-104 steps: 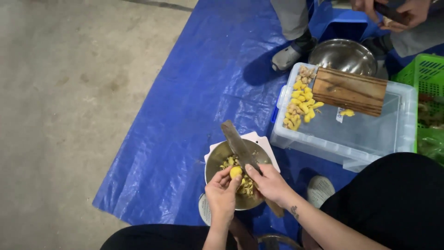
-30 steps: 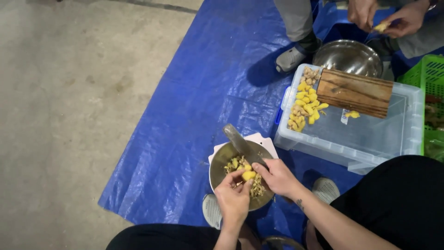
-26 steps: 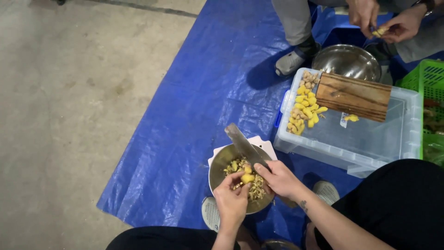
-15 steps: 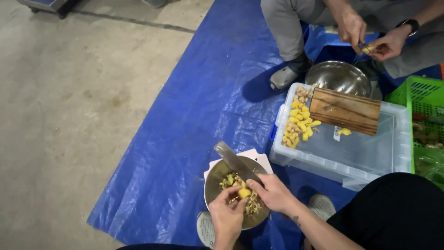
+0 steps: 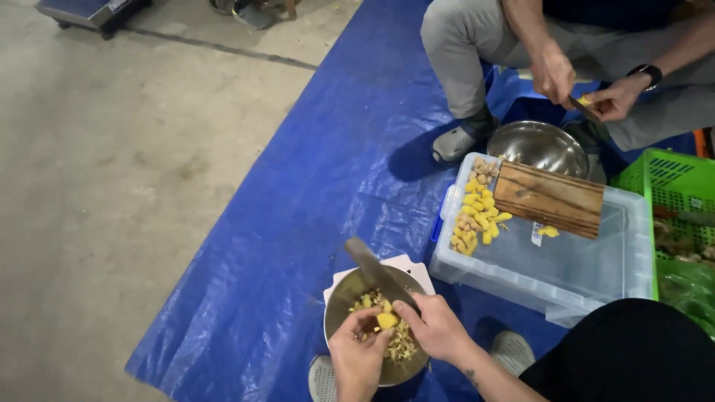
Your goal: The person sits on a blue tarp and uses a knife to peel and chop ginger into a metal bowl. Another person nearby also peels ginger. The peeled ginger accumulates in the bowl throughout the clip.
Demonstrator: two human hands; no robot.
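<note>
At the near edge of the view, the person's left hand pinches a small yellow chunk between thumb and fingers, holding it over a round metal bowl that sits on the blue tarp. The right hand has its fingers closed around the handle of a broad-bladed knife, whose blade slants up and to the left, away from the chunk, across the bowl's far rim. Pale peelings and scraps lie in the bowl under both hands, and a white board or tray shows beneath its far side. Just to the right stands a clear plastic bin turned lid-up, carrying a heap of yellow pieces on its left part and a wooden cutting board beside them. Beyond the bin sits a second, larger steel bowl. At the far right, another person crouches on the tarp, their two hands close together around a small knife and a yellow bit. A green crate stands at the right edge, and bare concrete floor fills the left.
</note>
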